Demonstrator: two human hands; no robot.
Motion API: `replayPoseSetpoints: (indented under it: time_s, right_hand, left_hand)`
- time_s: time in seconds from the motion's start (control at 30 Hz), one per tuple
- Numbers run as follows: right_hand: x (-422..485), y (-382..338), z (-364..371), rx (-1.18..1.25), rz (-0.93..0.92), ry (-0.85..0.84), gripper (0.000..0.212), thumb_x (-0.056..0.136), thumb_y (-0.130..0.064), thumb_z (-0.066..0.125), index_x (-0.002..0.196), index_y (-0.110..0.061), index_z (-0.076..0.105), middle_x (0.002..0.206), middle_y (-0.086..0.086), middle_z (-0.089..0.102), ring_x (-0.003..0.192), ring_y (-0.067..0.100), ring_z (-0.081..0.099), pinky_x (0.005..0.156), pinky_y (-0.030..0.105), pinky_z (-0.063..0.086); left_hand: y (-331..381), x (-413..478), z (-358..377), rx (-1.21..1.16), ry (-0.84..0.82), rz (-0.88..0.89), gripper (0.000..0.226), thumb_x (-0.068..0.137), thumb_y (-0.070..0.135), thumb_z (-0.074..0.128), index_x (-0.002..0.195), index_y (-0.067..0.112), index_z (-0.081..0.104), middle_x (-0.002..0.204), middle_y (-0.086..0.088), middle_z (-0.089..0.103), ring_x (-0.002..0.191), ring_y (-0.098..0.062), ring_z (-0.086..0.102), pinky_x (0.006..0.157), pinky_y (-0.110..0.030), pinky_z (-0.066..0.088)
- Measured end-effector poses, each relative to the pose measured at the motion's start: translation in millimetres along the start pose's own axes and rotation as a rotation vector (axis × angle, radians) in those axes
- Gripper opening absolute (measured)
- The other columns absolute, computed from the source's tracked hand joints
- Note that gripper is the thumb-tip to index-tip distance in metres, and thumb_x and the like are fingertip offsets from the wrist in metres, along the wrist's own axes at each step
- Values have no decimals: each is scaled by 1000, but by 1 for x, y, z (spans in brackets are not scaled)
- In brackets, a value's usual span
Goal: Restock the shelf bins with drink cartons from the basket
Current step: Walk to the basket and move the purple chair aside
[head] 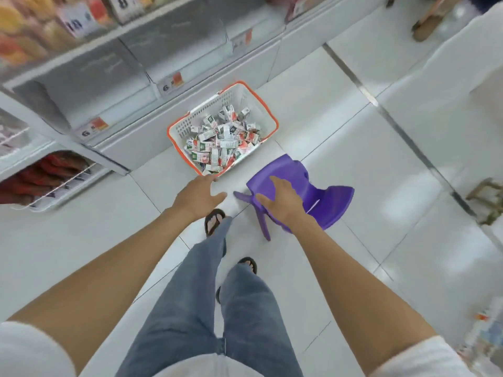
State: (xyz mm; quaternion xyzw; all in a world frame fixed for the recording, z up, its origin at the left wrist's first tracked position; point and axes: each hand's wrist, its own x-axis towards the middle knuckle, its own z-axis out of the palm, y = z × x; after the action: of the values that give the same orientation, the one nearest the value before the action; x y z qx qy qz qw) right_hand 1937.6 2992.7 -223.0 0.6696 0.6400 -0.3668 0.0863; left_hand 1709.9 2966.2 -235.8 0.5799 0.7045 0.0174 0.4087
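Observation:
A white basket with an orange rim stands on the floor against the shelf base, filled with several small drink cartons. My left hand hovers open just short of the basket's near corner, holding nothing. My right hand rests on the seat of a small purple plastic chair, fingers spread, thumb at the seat's near edge. The chair is tilted. Clear empty shelf bins with price tags run along the shelf above the basket.
White tiled floor stretches to the right. A lower-left wire shelf holds red packs. Blurred products line the top-left shelf. A wooden stool's legs show at the right edge. My sandalled feet stand behind the chair.

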Motion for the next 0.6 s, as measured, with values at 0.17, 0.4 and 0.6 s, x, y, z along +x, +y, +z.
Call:
replayPoseSetpoints:
  time_s: [0.17, 0.4, 0.6]
  right_hand:
    - [111, -36, -43, -44, -75, -4, 70, 92, -52, 54, 149, -20, 29, 150, 7, 36, 136, 28, 37, 108, 53, 34]
    - [237, -104, -101, -230, -227, -25, 68, 93, -54, 52, 149, -22, 30, 147, 10, 39, 134, 31, 40, 108, 50, 33]
    - [298, -135, -126, -280, -245, -108, 71, 92, -53, 53, 151, -23, 27, 151, 10, 38, 138, 31, 37, 110, 52, 33]
  left_hand:
    - [5, 90, -36, -21, 24, -86, 58, 91, 50, 56, 138, 18, 45, 142, -6, 49, 124, -26, 50, 94, -36, 44]
    - [2, 169, -91, -101, 65, -212, 59, 90, 51, 58, 138, 19, 45, 141, -7, 50, 120, -27, 53, 94, -40, 48]
    - [7, 207, -110, -160, 82, -313, 61, 91, 51, 55, 140, 19, 42, 146, -6, 46, 126, -27, 50, 96, -39, 46]
